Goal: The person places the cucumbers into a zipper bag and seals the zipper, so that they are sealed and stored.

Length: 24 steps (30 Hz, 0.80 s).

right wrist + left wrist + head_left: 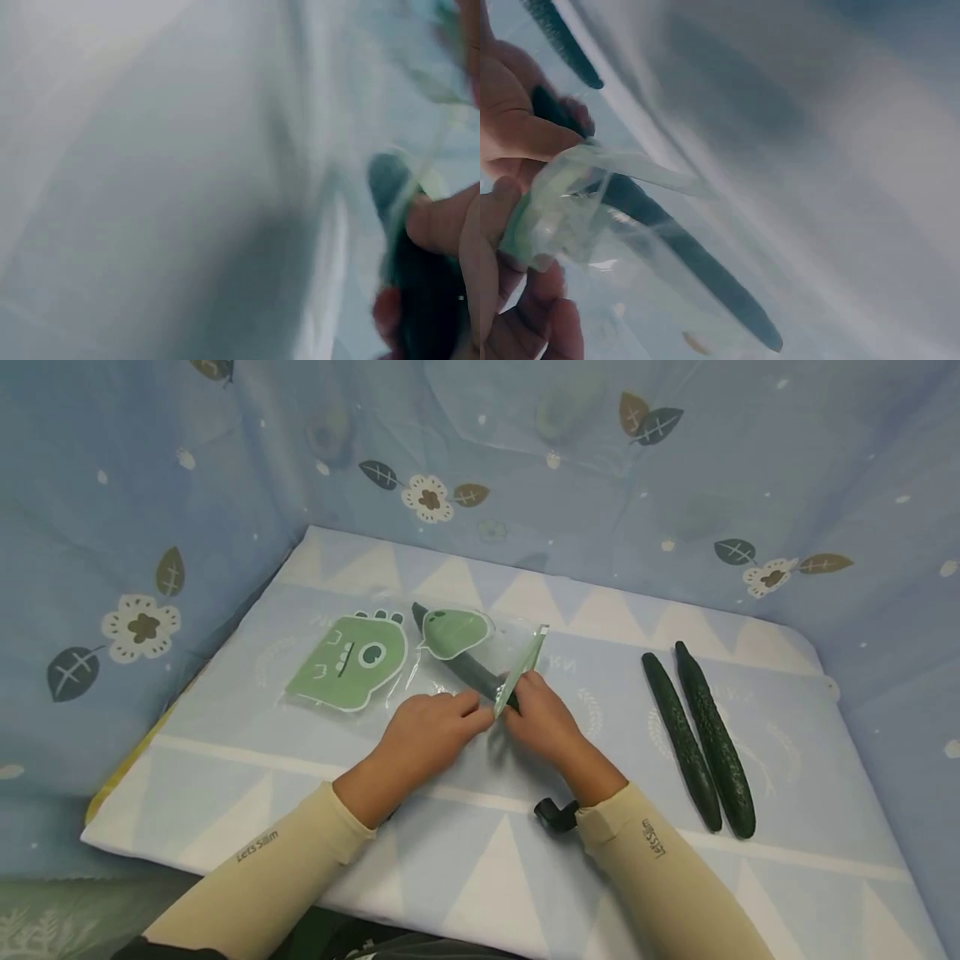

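The person's left grip [431, 731] pinches the clear bag [455, 633] at its mouth; the right grip [546, 724] holds the near end of the cucumber [472, 673], whose far part lies inside, left of two loose cucumbers [714, 739]. Spread the mouth; feed straight, lengthwise, without snagging.

The head view looks forward and down from above, over most of the surface [465, 827]. Both wrist views sit close and tilted, the left taking in much of the partly bagged cucumber [716, 277], the right only some, at its right edge; all three share that cucumber.
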{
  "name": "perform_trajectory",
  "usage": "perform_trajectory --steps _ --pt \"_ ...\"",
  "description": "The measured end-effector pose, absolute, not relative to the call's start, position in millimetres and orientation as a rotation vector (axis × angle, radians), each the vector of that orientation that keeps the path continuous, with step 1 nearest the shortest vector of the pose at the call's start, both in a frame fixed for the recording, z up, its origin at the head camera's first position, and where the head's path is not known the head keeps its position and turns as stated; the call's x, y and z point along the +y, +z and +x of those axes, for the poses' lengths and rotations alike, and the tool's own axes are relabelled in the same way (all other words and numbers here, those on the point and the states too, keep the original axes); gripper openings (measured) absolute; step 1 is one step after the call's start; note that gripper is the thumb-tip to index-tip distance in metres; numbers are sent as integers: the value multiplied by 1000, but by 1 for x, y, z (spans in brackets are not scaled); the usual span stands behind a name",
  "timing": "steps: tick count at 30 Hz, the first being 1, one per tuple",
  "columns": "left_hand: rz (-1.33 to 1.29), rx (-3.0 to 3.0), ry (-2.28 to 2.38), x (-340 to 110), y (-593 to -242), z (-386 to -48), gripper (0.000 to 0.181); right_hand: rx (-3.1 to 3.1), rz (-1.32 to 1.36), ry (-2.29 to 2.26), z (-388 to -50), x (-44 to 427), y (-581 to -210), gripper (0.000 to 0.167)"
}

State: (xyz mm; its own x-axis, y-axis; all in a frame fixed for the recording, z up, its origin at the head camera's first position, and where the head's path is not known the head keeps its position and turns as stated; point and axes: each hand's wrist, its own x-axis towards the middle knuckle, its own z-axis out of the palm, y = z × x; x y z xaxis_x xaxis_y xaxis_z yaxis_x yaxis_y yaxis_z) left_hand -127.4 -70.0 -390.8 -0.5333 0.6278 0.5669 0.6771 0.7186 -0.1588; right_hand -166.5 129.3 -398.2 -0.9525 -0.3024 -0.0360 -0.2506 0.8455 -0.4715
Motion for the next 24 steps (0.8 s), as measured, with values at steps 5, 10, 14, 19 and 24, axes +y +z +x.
perform_trajectory --steps 5,10,14,19,24 --pt "-1042 -2253 -115 -72 -395 -128 22 3138 -624 -290 -175 115 -405 41" --pt "-1156 -2213 -130 -70 -395 -127 24 3206 -738 -349 -183 105 -402 47" --pt "-1241 -2172 -145 -67 -394 -123 25 3200 -696 -394 -193 100 -402 41" --pt "-1300 -2147 -170 -66 -394 -118 24 3213 -606 -129 -206 100 -407 27" --pt "-1202 -2242 -216 -65 -392 -118 17 3247 -558 -8 -215 104 -410 28"
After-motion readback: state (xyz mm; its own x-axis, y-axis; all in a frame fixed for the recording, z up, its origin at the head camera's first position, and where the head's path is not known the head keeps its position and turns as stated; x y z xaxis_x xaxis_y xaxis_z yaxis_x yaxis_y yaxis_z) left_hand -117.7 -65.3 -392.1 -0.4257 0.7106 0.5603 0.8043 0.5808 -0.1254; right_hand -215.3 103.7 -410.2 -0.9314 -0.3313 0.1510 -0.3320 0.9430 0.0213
